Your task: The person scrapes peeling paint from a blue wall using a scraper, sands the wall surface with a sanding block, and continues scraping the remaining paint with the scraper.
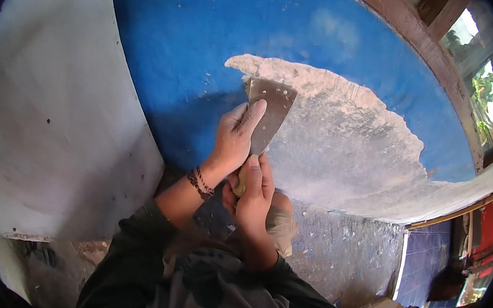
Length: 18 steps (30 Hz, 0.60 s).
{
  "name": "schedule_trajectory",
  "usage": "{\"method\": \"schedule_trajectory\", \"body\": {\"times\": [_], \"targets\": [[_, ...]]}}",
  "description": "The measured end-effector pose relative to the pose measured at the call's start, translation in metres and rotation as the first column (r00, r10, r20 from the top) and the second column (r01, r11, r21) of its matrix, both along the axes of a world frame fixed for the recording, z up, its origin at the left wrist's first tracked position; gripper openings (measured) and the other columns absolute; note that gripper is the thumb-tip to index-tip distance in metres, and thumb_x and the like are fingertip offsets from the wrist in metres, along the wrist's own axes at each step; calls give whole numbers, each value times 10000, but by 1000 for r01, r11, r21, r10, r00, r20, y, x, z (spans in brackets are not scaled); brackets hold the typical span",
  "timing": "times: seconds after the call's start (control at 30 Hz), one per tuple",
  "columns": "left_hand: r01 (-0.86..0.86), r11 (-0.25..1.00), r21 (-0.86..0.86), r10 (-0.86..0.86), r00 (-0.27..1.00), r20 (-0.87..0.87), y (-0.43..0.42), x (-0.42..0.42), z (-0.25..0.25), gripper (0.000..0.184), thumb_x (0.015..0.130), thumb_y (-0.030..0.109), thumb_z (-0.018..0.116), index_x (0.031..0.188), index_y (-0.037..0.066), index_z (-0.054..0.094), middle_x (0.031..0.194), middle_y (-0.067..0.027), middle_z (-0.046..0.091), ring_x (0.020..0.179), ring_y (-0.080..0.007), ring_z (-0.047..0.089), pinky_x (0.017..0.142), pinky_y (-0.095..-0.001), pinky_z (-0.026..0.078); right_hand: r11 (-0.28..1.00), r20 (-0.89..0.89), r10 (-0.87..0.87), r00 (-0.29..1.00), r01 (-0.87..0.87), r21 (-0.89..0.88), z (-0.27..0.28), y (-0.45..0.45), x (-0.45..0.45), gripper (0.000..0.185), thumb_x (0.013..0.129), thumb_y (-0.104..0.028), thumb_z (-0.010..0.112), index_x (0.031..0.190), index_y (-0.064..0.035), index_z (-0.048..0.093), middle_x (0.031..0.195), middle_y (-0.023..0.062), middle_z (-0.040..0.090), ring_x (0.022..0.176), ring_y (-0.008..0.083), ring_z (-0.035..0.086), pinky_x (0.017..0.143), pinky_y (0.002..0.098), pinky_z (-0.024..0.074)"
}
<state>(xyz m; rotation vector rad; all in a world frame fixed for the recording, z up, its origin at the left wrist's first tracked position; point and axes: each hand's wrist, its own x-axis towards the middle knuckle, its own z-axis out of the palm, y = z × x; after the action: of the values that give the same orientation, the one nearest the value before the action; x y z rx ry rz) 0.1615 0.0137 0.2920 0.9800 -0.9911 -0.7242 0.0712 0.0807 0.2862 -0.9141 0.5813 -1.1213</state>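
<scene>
A wide scraper (272, 114) with a flat metal blade is held up against the wall. My right hand (256, 192) wraps around its pale yellowish handle (242, 181), which is mostly hidden. Higher up, my left hand (235, 136) grips the blade's left side, thumb lying on its face and the other fingers largely out of sight. The blade's broad end meets the upper left part of a bare, greyish-white patch (348, 140). Blue paint (211, 26) surrounds that patch above and on the left, with a ragged edge between them.
A whitish panel (56, 100) stands close on my left. Paint flakes litter the dark floor (338, 246) below the wall. At the upper right runs a brown wooden frame (438, 71) with openings. A doorway with blue tiles (426, 260) lies to the right.
</scene>
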Motion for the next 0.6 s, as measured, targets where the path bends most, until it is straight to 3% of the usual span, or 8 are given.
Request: {"method": "schedule_trajectory", "body": {"times": [0.1, 0.13, 0.23, 0.3, 0.43, 0.6], "targets": [[23, 998, -66, -29, 995, -92, -3, -1, 15, 357, 907, 371, 537, 881, 18, 582, 696, 0, 543, 540, -70, 515, 449, -228, 434, 1000, 13, 2, 1000, -2, 6, 5, -2, 0, 332, 976, -275, 368, 1266, -119, 407, 621, 15, 451, 365, 60, 345, 305, 191, 258], [58, 998, -32, -62, 986, -156, 5, -3, 33, 399, 913, 384, 537, 761, 15, 557, 647, 31, 462, 610, -44, 376, 525, -219, 338, 1000, 24, -2, 1000, 2, -2, 14, -3, 2, 334, 974, -275, 383, 1266, -117, 417, 623, -3, 443, 384, 47, 348, 322, 185, 259], [88, 996, -12, -88, 986, -143, 5, -6, 22, 391, 914, 371, 540, 766, 9, 558, 645, 33, 456, 611, -46, 375, 528, -220, 337, 1000, 19, 0, 1000, 0, 3, 4, -2, -4, 344, 971, -274, 397, 1275, -115, 423, 630, -18, 438, 402, 37, 353, 337, 179, 261], [-72, 997, 3, 73, 995, -62, 4, -17, 9, 387, 917, 360, 537, 767, 4, 554, 641, 33, 443, 615, -48, 370, 533, -222, 337, 1000, 9, -3, 1000, 3, 14, 0, -4, -10, 352, 971, -273, 397, 1285, -114, 418, 634, -15, 442, 401, 39, 355, 334, 179, 262], [-35, 994, -104, 22, 991, -130, -1, -20, 28, 384, 923, 355, 529, 763, 6, 545, 635, 36, 419, 615, -55, 349, 522, -235, 324, 999, -14, 31, 999, -31, 17, 9, -11, -15, 356, 977, -280, 359, 1289, -112, 391, 646, 25, 461, 368, 72, 365, 302, 198, 270], [-57, 998, -7, 57, 998, -15, -6, -11, 7, 394, 917, 358, 534, 749, 1, 536, 626, 22, 418, 609, -65, 341, 520, -248, 324, 1000, -51, 1, 999, -3, -26, 0, -8, -11, 292, 977, -292, 363, 1181, -94, 433, 643, 28, 456, 369, 73, 370, 302, 201, 273]]}}
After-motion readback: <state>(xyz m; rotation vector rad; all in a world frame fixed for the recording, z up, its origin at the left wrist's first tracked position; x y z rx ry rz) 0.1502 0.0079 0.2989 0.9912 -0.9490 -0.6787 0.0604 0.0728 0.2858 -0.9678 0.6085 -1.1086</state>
